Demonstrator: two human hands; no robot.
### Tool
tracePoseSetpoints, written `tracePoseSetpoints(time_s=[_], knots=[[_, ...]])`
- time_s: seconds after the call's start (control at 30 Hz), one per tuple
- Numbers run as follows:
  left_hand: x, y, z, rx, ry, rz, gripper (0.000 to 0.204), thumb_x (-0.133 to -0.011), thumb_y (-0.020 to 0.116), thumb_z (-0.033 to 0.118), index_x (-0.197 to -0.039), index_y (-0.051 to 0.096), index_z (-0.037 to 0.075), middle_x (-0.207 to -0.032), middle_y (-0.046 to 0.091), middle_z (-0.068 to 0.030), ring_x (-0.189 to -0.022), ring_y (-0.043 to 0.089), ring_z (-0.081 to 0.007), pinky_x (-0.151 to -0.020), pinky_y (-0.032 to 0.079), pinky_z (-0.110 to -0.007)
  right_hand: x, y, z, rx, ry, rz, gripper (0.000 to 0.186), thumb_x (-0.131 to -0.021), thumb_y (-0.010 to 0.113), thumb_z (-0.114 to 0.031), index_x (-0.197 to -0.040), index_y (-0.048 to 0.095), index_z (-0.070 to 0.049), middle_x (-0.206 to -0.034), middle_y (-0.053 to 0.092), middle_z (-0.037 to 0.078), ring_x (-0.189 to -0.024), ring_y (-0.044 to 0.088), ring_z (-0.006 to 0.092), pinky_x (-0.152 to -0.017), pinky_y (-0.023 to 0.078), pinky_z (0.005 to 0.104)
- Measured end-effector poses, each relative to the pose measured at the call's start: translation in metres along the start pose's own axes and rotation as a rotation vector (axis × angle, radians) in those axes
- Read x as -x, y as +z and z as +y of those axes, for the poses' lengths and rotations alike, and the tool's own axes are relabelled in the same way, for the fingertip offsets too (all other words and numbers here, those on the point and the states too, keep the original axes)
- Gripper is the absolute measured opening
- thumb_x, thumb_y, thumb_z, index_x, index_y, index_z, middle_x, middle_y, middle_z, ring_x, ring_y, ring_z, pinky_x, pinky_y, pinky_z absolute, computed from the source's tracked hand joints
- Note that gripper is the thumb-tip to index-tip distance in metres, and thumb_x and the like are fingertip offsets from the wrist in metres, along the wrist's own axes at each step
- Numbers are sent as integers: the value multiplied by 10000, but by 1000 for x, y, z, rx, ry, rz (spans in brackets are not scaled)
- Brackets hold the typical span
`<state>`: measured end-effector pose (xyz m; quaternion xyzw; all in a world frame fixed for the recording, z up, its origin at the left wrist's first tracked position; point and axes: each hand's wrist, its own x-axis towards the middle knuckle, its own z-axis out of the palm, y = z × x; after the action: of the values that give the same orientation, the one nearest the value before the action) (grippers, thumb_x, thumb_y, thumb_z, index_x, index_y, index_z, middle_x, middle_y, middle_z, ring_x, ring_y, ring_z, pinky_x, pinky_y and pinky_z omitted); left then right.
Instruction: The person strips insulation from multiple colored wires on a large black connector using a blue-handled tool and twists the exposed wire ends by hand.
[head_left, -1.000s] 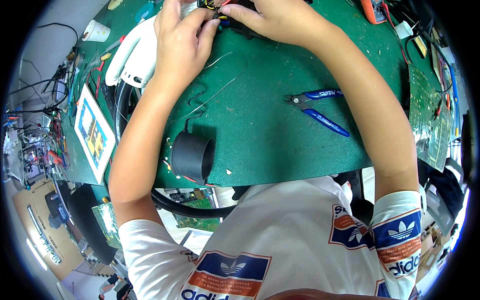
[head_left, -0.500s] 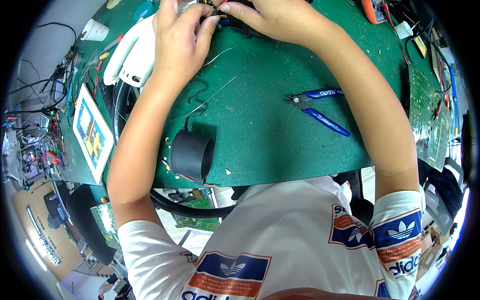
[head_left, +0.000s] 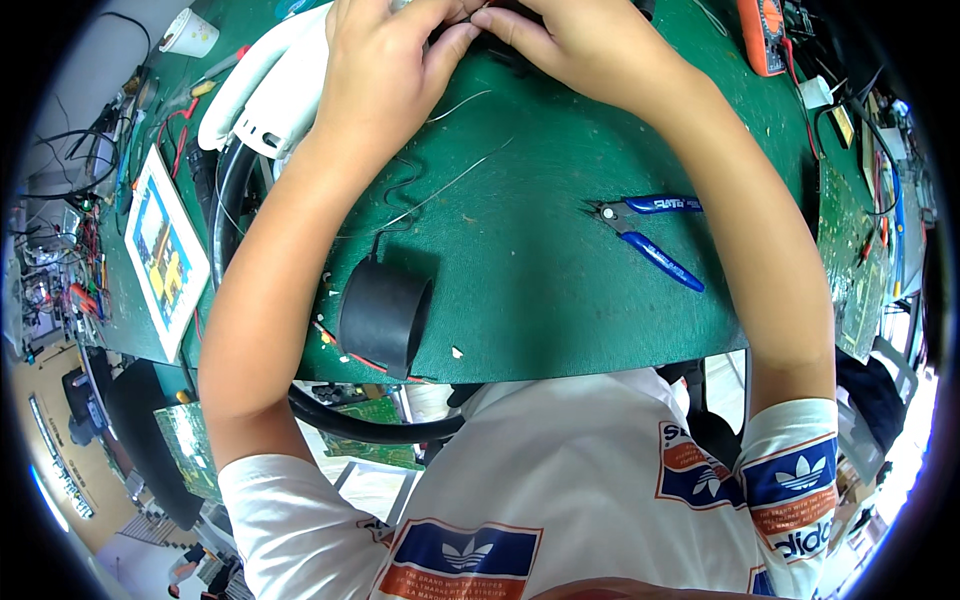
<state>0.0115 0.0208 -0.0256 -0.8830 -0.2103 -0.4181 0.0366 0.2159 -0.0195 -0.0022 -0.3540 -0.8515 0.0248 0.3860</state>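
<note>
Tabletop (head_left: 560, 310), green, fills the middle of the frame; white housing (head_left: 275, 95) at upper left, beside and partly behind the left forearm; left hand (head_left: 385, 55) at upper centre-left, right hand (head_left: 570, 40) at upper centre-right, thumbs angled inward, their tips nearly meeting at the top edge; both hands have fingers curled in close around one spot, but whether either is pinching, and on what, I cannot tell, the contact being partly hidden and cropped; black ring (head_left: 375, 310) lies at lower centre-left, well apart from both hands; blue-handled cutters (head_left: 612, 215) lie right of centre, handles toward the right forearm, jaws parted and pointing left; dark piece (head_left: 503, 52) at top centre, only a small part showing; key relation: this part lies right of the left thumb's tip and just below the right thumb in the frame, so the right hand looks nearer; its long axis is not readable; thin wire (head_left: 440, 189), slanting up to the right, lies below the hands, apart from them.
</note>
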Motion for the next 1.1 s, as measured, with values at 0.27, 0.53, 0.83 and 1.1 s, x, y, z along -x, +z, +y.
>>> tracePoseSetpoints(time_s=[0.27,0.53,0.83,1.1], knots=[[3,2,-3,104,-59,36,164,-769,801,19,-909,722,-16,-1265,587,-237,-1173,603,-402,-1004,491,-437,-1,-2,2,-15,34,-53,101,-889,668,-67,-973,638,-18,-917,671,174,-905,639,384,-836,508,443],[1,4,-7,147,31,79,155,-774,783,19,-914,726,-17,-1202,610,-234,-1133,618,-399,-980,502,-428,1,1,10,32,0,-34,102,-900,671,-69,-986,650,-19,-914,683,168,-879,655,373,-798,526,430],[1,6,-6,247,-66,133,155,-748,787,-8,-876,699,-16,-1171,609,-210,-1058,644,-360,-922,522,-391,1,1,10,-40,95,-62,98,-920,657,-78,-984,641,-6,-888,676,169,-847,647,361,-770,520,410],[0,7,-1,125,-55,135,169,-719,785,-47,-823,657,-13,-1162,603,-196,-996,656,-325,-883,528,-363,-2,-10,-9,-59,178,-122,116,-936,659,-94,-977,640,12,-859,671,157,-801,644,282,-736,505,359]])
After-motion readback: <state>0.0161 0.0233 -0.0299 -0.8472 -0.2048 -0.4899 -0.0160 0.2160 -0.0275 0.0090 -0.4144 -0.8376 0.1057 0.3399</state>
